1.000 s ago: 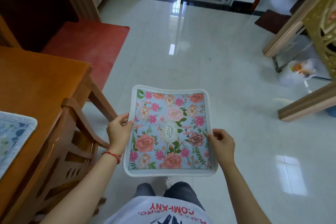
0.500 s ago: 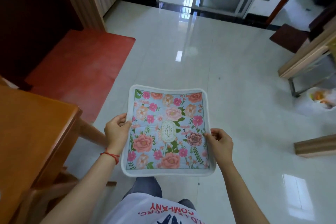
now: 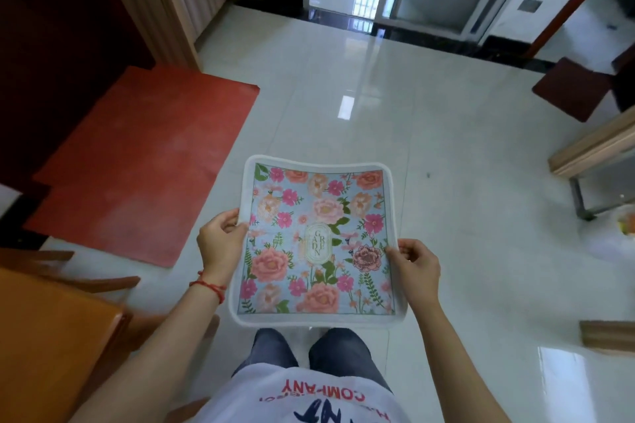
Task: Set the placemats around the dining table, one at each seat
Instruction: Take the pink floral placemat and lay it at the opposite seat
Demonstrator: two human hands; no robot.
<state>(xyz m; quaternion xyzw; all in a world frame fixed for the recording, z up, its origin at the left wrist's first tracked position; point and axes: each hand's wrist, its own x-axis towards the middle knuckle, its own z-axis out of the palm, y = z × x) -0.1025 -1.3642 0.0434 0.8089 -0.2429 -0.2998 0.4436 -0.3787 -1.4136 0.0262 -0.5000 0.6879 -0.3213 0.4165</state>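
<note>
Both hands, left hand [image 3: 220, 244] and right hand [image 3: 417, 268], grip one floral placemat [image 3: 318, 240] over the floor; the surface [image 3: 51, 336] shows no mat, so placing remains.

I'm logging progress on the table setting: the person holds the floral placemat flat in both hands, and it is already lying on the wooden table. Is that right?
Not quite. The placemat is not on the table; the head view shows it held in the air over the tiled floor, with the table's corner off to the person's left. The rest holds: the left hand and right hand grip its side edges, keeping it flat.
</note>
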